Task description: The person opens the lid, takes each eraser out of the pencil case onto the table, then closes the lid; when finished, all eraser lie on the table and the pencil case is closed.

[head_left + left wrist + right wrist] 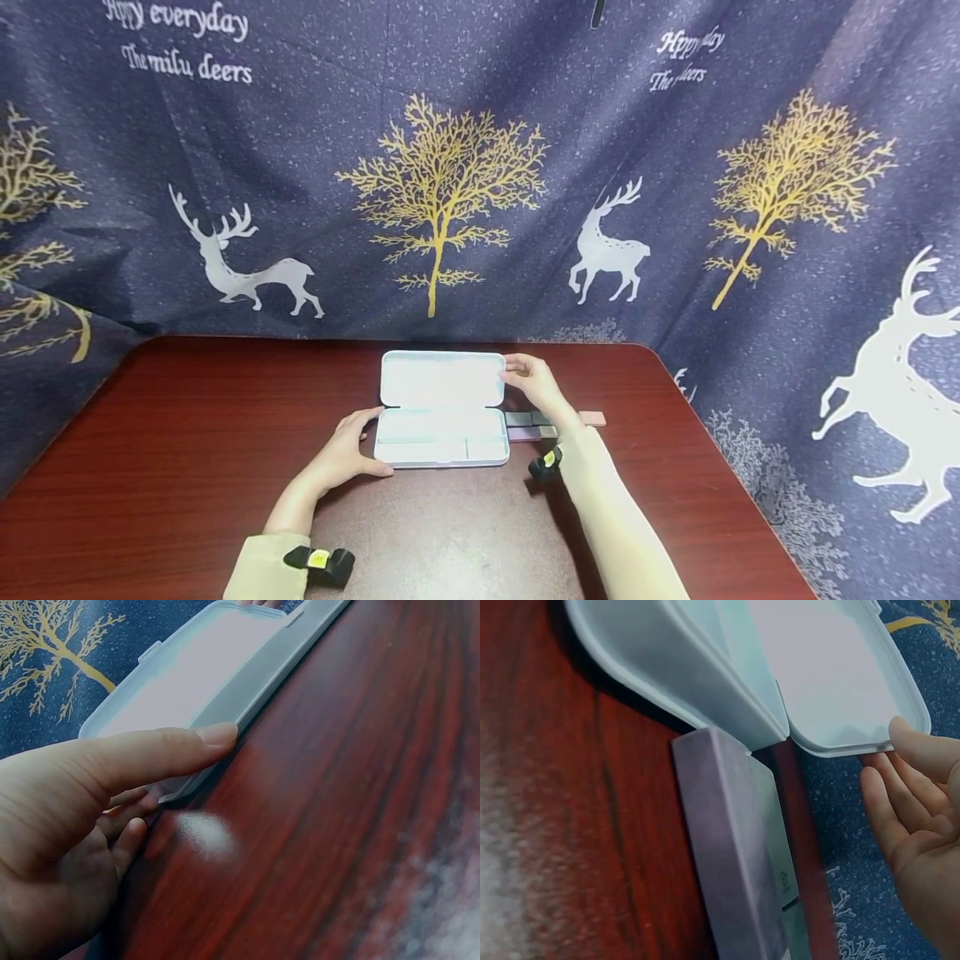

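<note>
A pale blue-white pencil case (441, 451) lies on the table with its lid (442, 378) raised at the back. Inside the base are compartments, and a divider stands toward the right; they look bare in the head view. My left hand (341, 454) grips the case's left end, its thumb at the front corner and its fingers at the far side. In the right wrist view, my right hand (922, 802) pinches the lid's corner, thumb on the inner face and fingers behind. Against the base's right side lie a purple block (731, 847) and a grey-green block (772, 817).
A pink block (592, 418) lies to the right, partly behind my right wrist, with other small blocks beside it. The reddish-brown table (187, 467) ends at a dark blue cloth (480, 50) printed with trees and deer.
</note>
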Demonstrator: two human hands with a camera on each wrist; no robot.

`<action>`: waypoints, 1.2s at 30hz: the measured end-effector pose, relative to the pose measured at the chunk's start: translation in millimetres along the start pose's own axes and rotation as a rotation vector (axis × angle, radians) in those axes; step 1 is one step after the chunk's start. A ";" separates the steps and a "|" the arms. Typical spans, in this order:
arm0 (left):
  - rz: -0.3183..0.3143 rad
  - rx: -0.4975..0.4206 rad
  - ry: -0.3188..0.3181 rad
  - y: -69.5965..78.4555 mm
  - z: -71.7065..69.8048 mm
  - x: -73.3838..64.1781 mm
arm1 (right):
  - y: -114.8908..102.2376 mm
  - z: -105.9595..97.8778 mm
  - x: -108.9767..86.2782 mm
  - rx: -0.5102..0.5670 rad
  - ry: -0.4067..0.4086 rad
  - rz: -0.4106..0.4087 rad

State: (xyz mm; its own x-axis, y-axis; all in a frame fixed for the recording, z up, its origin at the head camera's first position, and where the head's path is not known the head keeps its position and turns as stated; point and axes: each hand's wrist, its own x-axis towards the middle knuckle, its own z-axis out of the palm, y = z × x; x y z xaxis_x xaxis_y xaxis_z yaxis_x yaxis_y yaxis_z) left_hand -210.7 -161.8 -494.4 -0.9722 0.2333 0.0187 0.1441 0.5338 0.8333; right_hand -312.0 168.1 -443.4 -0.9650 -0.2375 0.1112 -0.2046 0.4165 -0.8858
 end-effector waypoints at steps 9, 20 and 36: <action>-0.007 -0.002 0.003 1.4 -0.4 -0.2 | -24.4 -1.5 -23.2 0.010 0.036 -0.063; 0.002 0.000 0.003 1.9 -0.3 -1.4 | 0.8 0.4 -25.3 0.014 0.080 -0.028; 0.012 0.005 0.007 3.1 -0.7 -1.6 | -8.6 -2.5 -52.9 0.045 -0.010 -0.017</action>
State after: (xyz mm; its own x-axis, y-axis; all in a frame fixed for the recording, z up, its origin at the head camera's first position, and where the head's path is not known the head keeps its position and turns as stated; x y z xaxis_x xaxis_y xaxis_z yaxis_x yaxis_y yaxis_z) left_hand -208.8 -161.0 -491.4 -0.9718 0.2334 0.0325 0.1562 0.5349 0.8304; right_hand -259.6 179.3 -440.6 -0.9597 -0.2532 0.1221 -0.2131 0.3720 -0.9034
